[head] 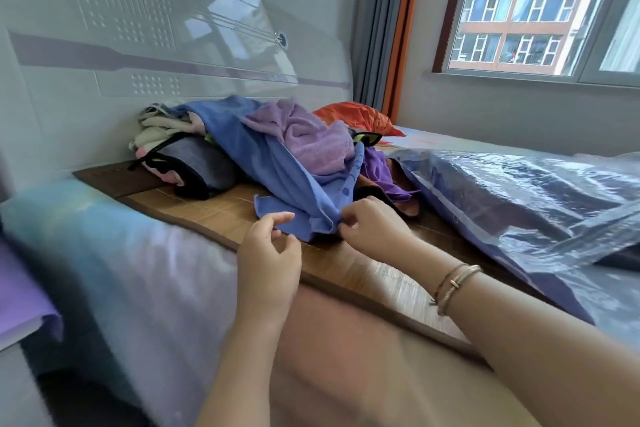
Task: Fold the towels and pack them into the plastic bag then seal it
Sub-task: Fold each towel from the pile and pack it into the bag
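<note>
Bed edge runs diagonally from upper left to lower right; the bamboo mat [221,208] lies along it w/ a dark border, and a strip of bare mat sits between that border and the towel pile, approx. where both hands work. Beyond the pile the glossy headboard [173,55] closes off the far side; the wall w/ a window [540,10] closes the far right.

Blue towel [277,170] is on the mat, draped off the pile, long axis running from the headboard down toward the person, its loose lower edge nearest the hands. Right hand [374,225] grip: thumb and fingers pinching the blue towel's lower edge. Left hand [268,253] hovers just beside that edge, fingers loosely curled and spread, holding nothing.

Lilac towel [311,135] sits on top of the blue one; a darker purple cloth [377,166] lies right of it. Plastic bag [519,204], big, clear and crumpled, lies on the bed to the right, just beside the pile, its near edge angled alongside the right forearm. Left of the pile: a grey-and-black bundle [201,163] w/ pale clothes [156,128] stacked above. An orange cloth [353,114] sits behind. Bracelets [453,284] on the right wrist.
</note>
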